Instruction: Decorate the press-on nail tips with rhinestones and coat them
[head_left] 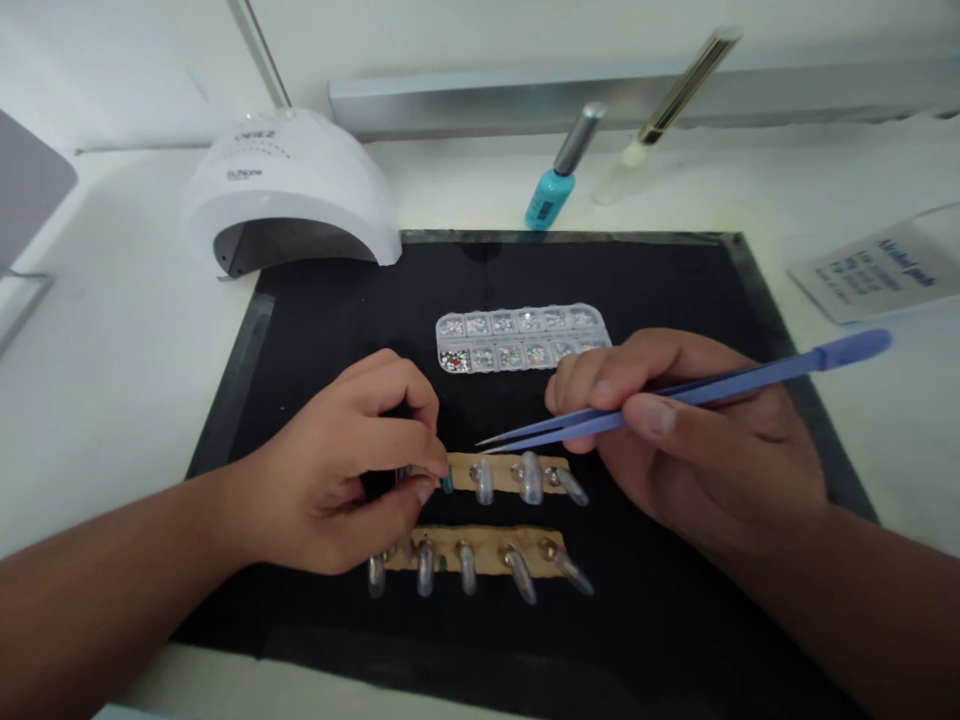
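Note:
My right hand [675, 430] grips blue tweezers [697, 393], pinched between thumb and fingers. Their points are slightly apart, just above the upper tan strip [506, 470]. Silvery, glittery false nails [531, 478] stand along that strip. My left hand [360, 450] is at its left end, thumb and index finger closed at a small teal false nail [447, 480]; the fingers cover much of this end. Nearer to me lies a second tan strip [487, 550] with several more silvery false nails [466, 568]. Beyond my hands, a clear compartment case [523, 338] contains small rhinestones.
A white nail lamp [300, 190] stands at the back left of the black mat [637, 280]. Behind the mat are a turquoise polish bottle [551, 195] and a clear bottle with a gold cap [675, 95]. An alcohol pads packet [885, 262] lies at the right.

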